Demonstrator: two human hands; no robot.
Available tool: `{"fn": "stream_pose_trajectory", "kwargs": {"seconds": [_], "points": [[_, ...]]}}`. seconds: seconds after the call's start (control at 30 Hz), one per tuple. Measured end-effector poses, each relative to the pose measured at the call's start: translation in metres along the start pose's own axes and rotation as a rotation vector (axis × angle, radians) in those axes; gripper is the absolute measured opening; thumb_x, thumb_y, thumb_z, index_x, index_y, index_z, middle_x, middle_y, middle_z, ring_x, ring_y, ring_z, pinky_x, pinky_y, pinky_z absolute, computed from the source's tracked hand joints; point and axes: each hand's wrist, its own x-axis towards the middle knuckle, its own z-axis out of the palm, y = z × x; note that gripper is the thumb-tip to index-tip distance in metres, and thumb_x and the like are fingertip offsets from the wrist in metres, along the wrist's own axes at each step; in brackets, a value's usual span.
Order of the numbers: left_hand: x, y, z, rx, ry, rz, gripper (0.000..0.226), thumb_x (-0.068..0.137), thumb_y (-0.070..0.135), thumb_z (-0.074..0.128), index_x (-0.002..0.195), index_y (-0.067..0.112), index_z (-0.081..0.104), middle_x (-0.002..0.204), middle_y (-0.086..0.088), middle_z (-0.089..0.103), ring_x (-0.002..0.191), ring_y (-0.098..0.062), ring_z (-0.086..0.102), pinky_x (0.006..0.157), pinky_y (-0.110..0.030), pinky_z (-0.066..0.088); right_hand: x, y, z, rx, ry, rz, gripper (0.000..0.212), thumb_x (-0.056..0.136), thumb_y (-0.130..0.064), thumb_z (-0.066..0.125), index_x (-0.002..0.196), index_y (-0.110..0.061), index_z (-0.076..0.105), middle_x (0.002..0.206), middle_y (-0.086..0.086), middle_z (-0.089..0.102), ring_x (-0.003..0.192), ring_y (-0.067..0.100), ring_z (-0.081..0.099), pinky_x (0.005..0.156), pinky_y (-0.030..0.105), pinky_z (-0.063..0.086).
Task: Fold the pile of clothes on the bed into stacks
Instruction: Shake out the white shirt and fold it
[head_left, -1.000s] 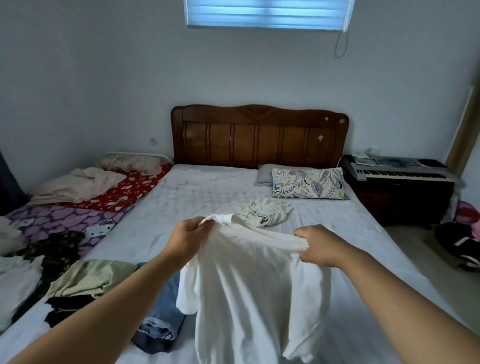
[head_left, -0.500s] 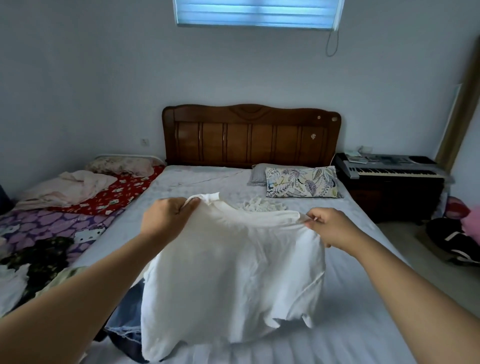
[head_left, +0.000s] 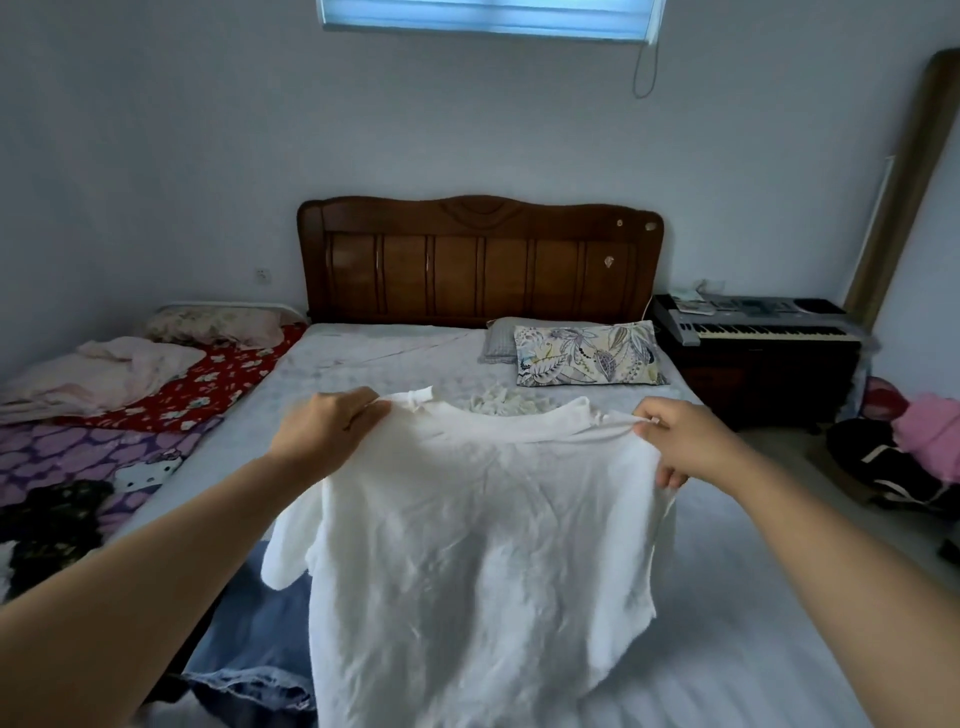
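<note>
Both arms reach forward over the bed (head_left: 727, 649). The left hand (head_left: 324, 434) grips one shoulder of a white shirt (head_left: 467, 561), fingers curled round the fabric at the neckline's left end. The right hand (head_left: 680, 444) pinches the other shoulder, thumb and forefinger clamped on a tuft of cloth, the lower fingers curled under the sleeve edge. The shirt hangs spread between the two hands, held up above the mattress, creased, its neckline sagging in a shallow curve; one short sleeve droops on the left side, and the hem falls toward the bottom edge of view. Below and left of the shirt lies a pair of blue jeans (head_left: 254, 660), rumpled, partly hidden behind the hanging cloth. Beyond the neckline a small crumpled pale garment (head_left: 501, 402) sits on the sheet, well apart from the hands. At the head of the bed a leaf-patterned pillow (head_left: 587, 356) leans over a grey pillow (head_left: 501, 338), both against the wooden headboard (head_left: 478, 260). A second, lower bed on the left carries a red floral cover (head_left: 202, 384), a purple cover (head_left: 78, 457), a pale pink blanket (head_left: 104, 371) and dark patterned clothes (head_left: 52, 519). A keyboard (head_left: 753, 322) rests on a dark cabinet to the right of the headboard; a pink item (head_left: 930, 431) and a black bag (head_left: 883, 462) lie on the floor beyond. A blue blind (head_left: 483, 15) covers the window above.
</note>
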Motion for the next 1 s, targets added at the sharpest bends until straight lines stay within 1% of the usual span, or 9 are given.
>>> {"fn": "stream_pose_trajectory", "kwargs": {"seconds": [0.2, 0.3, 0.37, 0.43, 0.53, 0.63, 0.73, 0.8, 1.0], "points": [[0.017, -0.004, 0.022, 0.180, -0.231, -0.119, 0.031, 0.096, 0.039, 0.049, 0.092, 0.015, 0.068, 0.092, 0.000, 0.060, 0.076, -0.017, 0.058, 0.065, -0.031, 0.048, 0.027, 0.012, 0.009, -0.169, 0.158, -0.034, 0.018, 0.083, -0.020, 0.068, 0.071, -0.009, 0.063, 0.067, 0.002, 0.059, 0.066, 0.016, 0.053, 0.057, 0.024, 0.037], [0.027, 0.001, 0.046, -0.229, -0.375, -0.514, 0.024, 0.097, 0.024, 0.047, 0.088, 0.006, 0.061, 0.074, -0.010, 0.063, 0.054, -0.019, 0.065, 0.053, -0.025, 0.052, 0.050, 0.022, 0.022, -0.271, 0.143, 0.025, 0.023, 0.087, -0.013, 0.057, 0.066, -0.023, 0.054, 0.083, 0.006, 0.063, 0.079, 0.024, 0.058, 0.065, 0.030, 0.043], [0.034, 0.005, 0.063, -0.497, -0.357, -0.667, 0.020, 0.097, 0.016, 0.048, 0.088, 0.002, 0.060, 0.080, -0.018, 0.062, 0.060, -0.026, 0.067, 0.058, -0.031, 0.056, 0.064, 0.030, 0.029, -0.257, 0.165, 0.085, 0.028, 0.089, -0.009, 0.049, 0.065, -0.024, 0.049, 0.082, 0.008, 0.063, 0.075, 0.028, 0.062, 0.060, 0.029, 0.045], [0.043, 0.004, 0.077, -0.437, -0.304, -0.599, 0.026, 0.096, 0.018, 0.049, 0.087, -0.002, 0.062, 0.082, -0.019, 0.063, 0.066, -0.025, 0.059, 0.060, -0.033, 0.050, 0.077, 0.037, 0.035, -0.161, 0.200, 0.142, 0.027, 0.090, -0.004, 0.042, 0.070, -0.020, 0.049, 0.081, 0.013, 0.062, 0.065, 0.028, 0.063, 0.054, 0.027, 0.044], [0.066, 0.009, 0.085, -0.232, -0.250, -0.463, 0.034, 0.097, 0.024, 0.047, 0.073, 0.002, 0.055, 0.065, -0.009, 0.051, 0.065, -0.025, 0.047, 0.054, -0.031, 0.031, 0.102, 0.045, 0.039, -0.116, 0.304, 0.135, 0.017, 0.092, -0.002, 0.040, 0.086, -0.007, 0.056, 0.094, 0.021, 0.061, 0.074, 0.029, 0.051, 0.058, 0.031, 0.035], [0.091, 0.015, 0.085, -0.183, -0.135, -0.373, 0.035, 0.097, 0.024, 0.047, 0.067, 0.008, 0.050, 0.064, -0.008, 0.051, 0.071, -0.031, 0.052, 0.059, -0.034, 0.034, 0.125, 0.048, 0.035, -0.032, 0.433, 0.037, 0.018, 0.094, -0.001, 0.042, 0.097, 0.001, 0.059, 0.097, 0.023, 0.062, 0.081, 0.030, 0.050, 0.064, 0.030, 0.033], [0.108, 0.017, 0.084, -0.206, 0.026, -0.312, 0.028, 0.097, 0.021, 0.048, 0.094, -0.002, 0.064, 0.101, -0.019, 0.064, 0.099, -0.036, 0.057, 0.080, -0.038, 0.043, 0.141, 0.046, 0.027, 0.014, 0.534, -0.074, 0.020, 0.095, -0.002, 0.044, 0.103, 0.004, 0.061, 0.102, 0.021, 0.062, 0.094, 0.033, 0.055, 0.069, 0.026, 0.032], [0.111, 0.014, 0.088, -0.202, 0.081, -0.252, 0.027, 0.097, 0.021, 0.050, 0.110, 0.003, 0.066, 0.129, -0.015, 0.058, 0.118, -0.032, 0.052, 0.097, -0.036, 0.040, 0.146, 0.048, 0.025, -0.004, 0.613, -0.150, 0.018, 0.093, 0.000, 0.045, 0.098, 0.006, 0.062, 0.098, 0.023, 0.062, 0.093, 0.036, 0.056, 0.068, 0.027, 0.030], [0.065, -0.003, 0.123, -0.182, -0.004, -0.213, 0.026, 0.095, 0.024, 0.055, 0.115, 0.016, 0.068, 0.137, -0.008, 0.053, 0.125, -0.024, 0.051, 0.101, -0.031, 0.038, 0.123, 0.089, 0.058, -0.097, 0.552, -0.243, 0.016, 0.086, -0.001, 0.051, 0.087, 0.004, 0.066, 0.088, 0.021, 0.066, 0.087, 0.035, 0.059, 0.069, 0.026, 0.031]]}}
